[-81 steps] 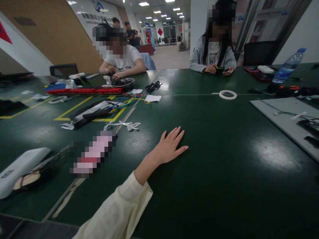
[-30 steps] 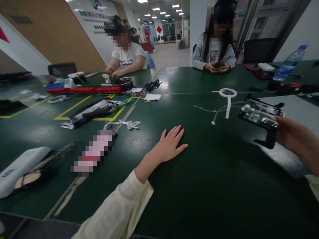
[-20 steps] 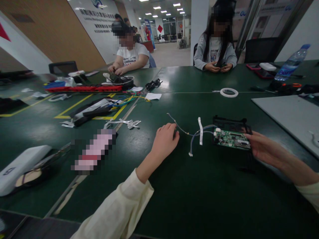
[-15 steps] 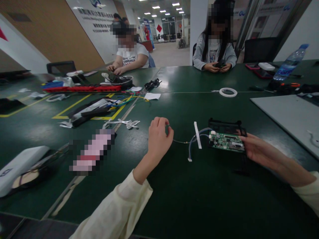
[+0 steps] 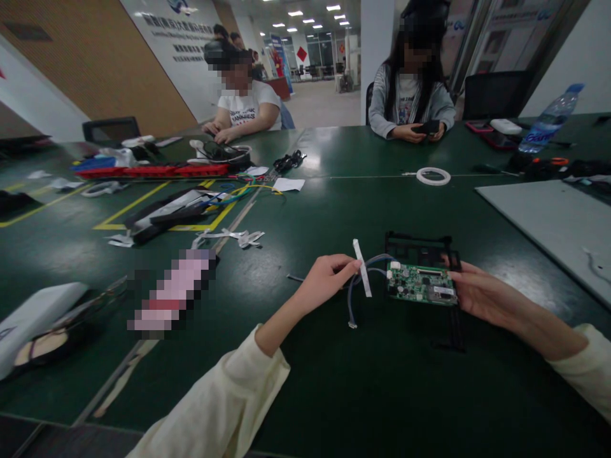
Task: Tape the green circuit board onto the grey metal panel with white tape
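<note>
My right hand (image 5: 482,298) grips the right side of a black plastic frame (image 5: 420,242), which carries a green circuit board (image 5: 417,284). Thin grey cables (image 5: 352,305) run leftward from white connectors on the board's left edge. A narrow white tape strip (image 5: 363,280) crosses these cables. My left hand (image 5: 329,280) is closed in a pinch, thumb and fingertips at the strip's left edge beside the cables. One cable end sticks out behind the left hand, and another hangs down, ending in a small white plug (image 5: 352,326).
A pink, blurred-out object (image 5: 174,289) and a white case (image 5: 42,318) lie on the left. Farther off are a black pouch (image 5: 162,219), a white cable coil (image 5: 433,176) and a water bottle (image 5: 551,121). A grey panel (image 5: 548,216) lies right. Two people sit opposite.
My left hand has let go of the far cable end and moved down and right to the tape strip. The board and frame have shifted slightly left and down in view.
</note>
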Motion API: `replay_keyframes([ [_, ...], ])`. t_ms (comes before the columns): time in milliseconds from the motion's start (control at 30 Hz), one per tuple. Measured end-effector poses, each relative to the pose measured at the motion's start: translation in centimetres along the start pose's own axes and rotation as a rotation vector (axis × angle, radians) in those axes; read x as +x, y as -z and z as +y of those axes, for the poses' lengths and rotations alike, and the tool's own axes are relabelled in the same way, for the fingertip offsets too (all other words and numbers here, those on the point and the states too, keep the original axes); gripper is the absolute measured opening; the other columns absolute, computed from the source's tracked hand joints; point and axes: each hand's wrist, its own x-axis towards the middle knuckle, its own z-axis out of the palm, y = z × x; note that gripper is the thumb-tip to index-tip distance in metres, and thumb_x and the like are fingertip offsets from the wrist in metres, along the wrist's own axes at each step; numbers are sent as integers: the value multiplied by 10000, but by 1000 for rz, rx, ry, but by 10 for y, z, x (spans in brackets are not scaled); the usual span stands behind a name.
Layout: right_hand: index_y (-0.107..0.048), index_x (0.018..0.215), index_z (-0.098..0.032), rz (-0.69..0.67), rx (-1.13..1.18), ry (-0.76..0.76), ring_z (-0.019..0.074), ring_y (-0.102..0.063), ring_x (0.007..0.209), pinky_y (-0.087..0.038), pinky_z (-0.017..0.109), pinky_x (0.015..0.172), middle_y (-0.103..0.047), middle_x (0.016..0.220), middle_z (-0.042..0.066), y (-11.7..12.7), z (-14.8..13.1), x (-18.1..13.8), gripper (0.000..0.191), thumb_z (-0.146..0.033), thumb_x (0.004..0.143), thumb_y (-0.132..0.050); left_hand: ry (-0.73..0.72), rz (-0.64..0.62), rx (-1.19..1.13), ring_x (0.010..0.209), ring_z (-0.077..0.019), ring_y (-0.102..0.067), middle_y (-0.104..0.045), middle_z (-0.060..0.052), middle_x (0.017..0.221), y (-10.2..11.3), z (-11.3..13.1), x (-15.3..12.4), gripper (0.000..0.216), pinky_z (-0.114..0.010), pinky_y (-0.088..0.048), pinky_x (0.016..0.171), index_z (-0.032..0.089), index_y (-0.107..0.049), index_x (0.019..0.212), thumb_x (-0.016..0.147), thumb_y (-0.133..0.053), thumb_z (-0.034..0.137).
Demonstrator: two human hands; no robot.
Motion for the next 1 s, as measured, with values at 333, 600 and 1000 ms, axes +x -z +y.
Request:
replay_keyframes([
  [333, -527, 1257, -318, 2, 55, -31, 122, -631, 1009, -540, 211, 785, -625, 1194, 5, 3, 4, 2, 411, -186, 869, -566, 85, -84, -269, 648, -87, -555, -635, -4, 744, -1, -8, 3, 207, -212, -423, 612, 155, -664, 860, 835, -583, 344],
  [600, -415, 1356, -317, -11, -11, -40, 149, -569, 1133, -520, 245, 882, -553, 1305, 25, -2, -2, 7, 499, -251, 878, -541, 86, -35, -161, 641, -94, -553, -623, 1, 708, 3, -16, 5, 190, -222, -429, 620, 161, -664, 820, 827, -581, 332],
  [1000, -495, 1287, -215, 669, -1511, 428, 283, -549, 1129, -397, 465, 999, -577, 1237, 116, 82, -54, -7, 495, -427, 840, -491, 231, 32, -95, 568, -95, -533, -608, 6, 642, 16, -13, 6, 179, -225, -412, 558, 147, -680, 806, 799, -595, 304],
])
